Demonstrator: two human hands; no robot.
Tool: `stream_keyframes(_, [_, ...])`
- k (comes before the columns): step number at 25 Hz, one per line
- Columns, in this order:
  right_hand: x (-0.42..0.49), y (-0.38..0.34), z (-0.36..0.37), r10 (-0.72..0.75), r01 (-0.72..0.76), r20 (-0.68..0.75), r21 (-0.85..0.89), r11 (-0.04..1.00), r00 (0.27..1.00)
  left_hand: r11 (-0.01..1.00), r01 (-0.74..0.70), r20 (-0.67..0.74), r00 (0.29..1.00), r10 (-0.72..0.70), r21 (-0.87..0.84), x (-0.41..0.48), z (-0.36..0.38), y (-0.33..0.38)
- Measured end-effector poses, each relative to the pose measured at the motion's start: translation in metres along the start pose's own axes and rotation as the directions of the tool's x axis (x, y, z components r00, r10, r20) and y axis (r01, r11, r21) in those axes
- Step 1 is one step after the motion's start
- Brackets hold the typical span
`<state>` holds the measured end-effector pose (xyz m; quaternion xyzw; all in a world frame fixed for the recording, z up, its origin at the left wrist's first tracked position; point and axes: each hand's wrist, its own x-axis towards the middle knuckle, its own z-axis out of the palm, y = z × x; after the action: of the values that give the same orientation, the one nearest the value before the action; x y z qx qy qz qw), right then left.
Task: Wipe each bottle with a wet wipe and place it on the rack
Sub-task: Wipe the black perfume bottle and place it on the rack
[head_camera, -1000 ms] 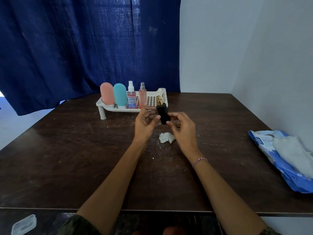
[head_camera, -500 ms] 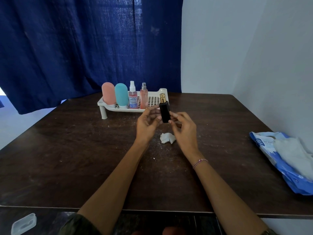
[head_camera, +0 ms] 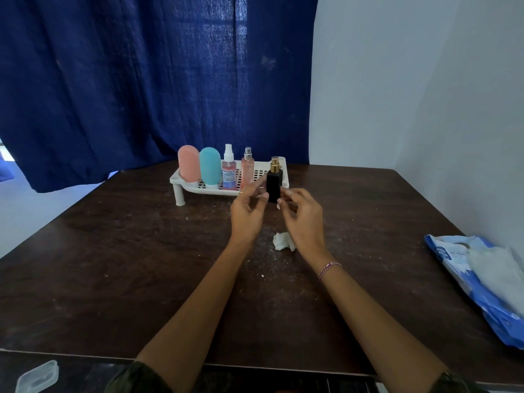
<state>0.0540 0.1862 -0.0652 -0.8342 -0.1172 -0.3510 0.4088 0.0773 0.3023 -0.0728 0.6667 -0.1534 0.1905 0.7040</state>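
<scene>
Dark wooden table (head_camera: 113, 265), dusty, with white specks. A white perforated rack (head_camera: 179, 194) on short legs stands at the far edge, near the middle. Four bottles stand upright in a row on it, from its left end: a pink bottle (head_camera: 188, 163), a teal bottle (head_camera: 209, 165), a clear spray bottle (head_camera: 229, 173) with pink liquid and a label, and a slim pink spray bottle (head_camera: 247, 170). The rack's right end is bare. The black bottle (head_camera: 274, 186), gold-capped and upright, is held in the air just in front of that right end, its base lower than the rack's front rim. The left hand (head_camera: 248, 214) has curled fingers, thumb and fingertips pinching the bottle's left side; the fingertips are slightly blurred. The right hand (head_camera: 304, 219) pinches the bottle's right side with thumb and forefinger, the other fingers loosely bent. There is a beaded bracelet (head_camera: 329, 269) on the right wrist. A crumpled wipe (head_camera: 282, 241) lies on the table mid-surface, under and partly behind the right hand, touching neither hand. A blue-and-white wipes pack (head_camera: 482, 285) lies at the right edge with a white sheet on top of it. A clear plastic lid (head_camera: 37, 375) lies below the table's near-left corner. A blue curtain (head_camera: 127, 80) hangs behind the far edge.
</scene>
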Motion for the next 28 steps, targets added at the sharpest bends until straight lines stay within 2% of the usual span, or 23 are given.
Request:
stream_keyframes(4, [0.028,-0.001,0.011,0.018,-0.018,-0.046,-0.006,1.000,0.999,0.995,-0.031,-0.055,0.998,0.036,0.097,0.024,0.004,0.003])
stream_keyframes(9, [0.049,0.017,0.034,0.108,-0.109,-0.073,-0.013,0.994,0.991,0.983,-0.042,-0.076,0.996,0.056,0.176,0.037,0.013,-0.011])
stream_keyframes(12, [0.051,0.029,0.041,0.099,-0.103,-0.071,-0.044,0.994,0.992,0.964,-0.049,-0.070,0.995,0.070,0.263,0.039,0.014,-0.018])
stream_keyframes(18, [0.047,0.037,0.046,0.024,-0.039,-0.109,-0.140,0.989,0.994,0.958,-0.044,-0.071,0.995,0.067,0.284,0.041,0.012,-0.025])
stream_keyframes(22, [0.047,0.041,0.048,-0.001,-0.016,-0.121,-0.141,0.990,0.993,0.948,-0.046,-0.074,0.995,0.073,0.314,0.039,0.011,-0.024])
stream_keyframes(28, [0.045,0.042,0.050,0.023,-0.038,-0.097,-0.159,0.987,0.995,0.943,-0.011,-0.068,0.997,0.035,0.333,0.039,0.010,-0.023])
